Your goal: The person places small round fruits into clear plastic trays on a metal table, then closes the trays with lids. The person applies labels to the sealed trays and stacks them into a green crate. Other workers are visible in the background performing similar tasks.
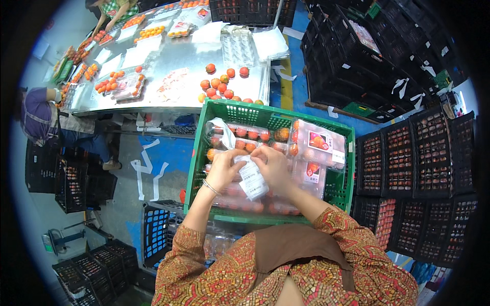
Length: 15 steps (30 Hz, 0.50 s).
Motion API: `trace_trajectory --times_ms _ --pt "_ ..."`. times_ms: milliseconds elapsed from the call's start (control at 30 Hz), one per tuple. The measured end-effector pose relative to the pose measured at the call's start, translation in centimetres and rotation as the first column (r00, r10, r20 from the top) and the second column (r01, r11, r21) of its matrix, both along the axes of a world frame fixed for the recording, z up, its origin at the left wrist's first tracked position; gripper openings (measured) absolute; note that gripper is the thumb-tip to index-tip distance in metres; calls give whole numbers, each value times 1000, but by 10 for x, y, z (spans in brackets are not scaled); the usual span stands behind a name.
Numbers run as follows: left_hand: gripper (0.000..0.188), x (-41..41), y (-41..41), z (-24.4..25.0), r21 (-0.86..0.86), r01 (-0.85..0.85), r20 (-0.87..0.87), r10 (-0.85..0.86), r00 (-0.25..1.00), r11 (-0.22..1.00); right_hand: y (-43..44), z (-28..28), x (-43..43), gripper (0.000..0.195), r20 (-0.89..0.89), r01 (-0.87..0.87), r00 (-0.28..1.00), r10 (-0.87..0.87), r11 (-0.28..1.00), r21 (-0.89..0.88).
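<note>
Both my hands meet over a green plastic crate (273,109). My left hand (224,168) pinches the upper left of a strip of printed white labels (253,183), and my right hand (271,166) pinches its upper right; the strip hangs down between them. Inside the crate lie several clear plastic clamshell packs of tomatoes (252,134). On the right, a pack with a pink picture label (319,141) rests on top of another labelled pack (312,174). A curled white strip (226,132) lies over packs at the crate's upper left.
Loose tomatoes (222,88) and a filled pack (128,86) lie on a metal table (153,103). Black crates (337,76) stand stacked at right. One person (42,114) stands left; another (115,11) is across the table. White strips (141,172) litter the floor.
</note>
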<state>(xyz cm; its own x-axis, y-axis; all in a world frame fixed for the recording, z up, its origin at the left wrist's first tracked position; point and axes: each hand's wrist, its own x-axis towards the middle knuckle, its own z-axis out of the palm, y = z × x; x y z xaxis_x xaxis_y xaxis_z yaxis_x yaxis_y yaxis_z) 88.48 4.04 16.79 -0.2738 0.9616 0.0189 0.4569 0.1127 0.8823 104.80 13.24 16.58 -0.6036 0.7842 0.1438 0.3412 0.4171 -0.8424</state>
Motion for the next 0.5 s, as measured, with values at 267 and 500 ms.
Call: trace_trajectory --times_ms 267,500 --pt "46 -33 17 -13 -119 -267 -99 256 962 956 17 -36 1 8 -153 309 847 -509 707 -636" --pt "20 -36 86 -105 58 -125 -299 137 944 990 53 -89 -42 10 -96 274 816 -571 527 -805"
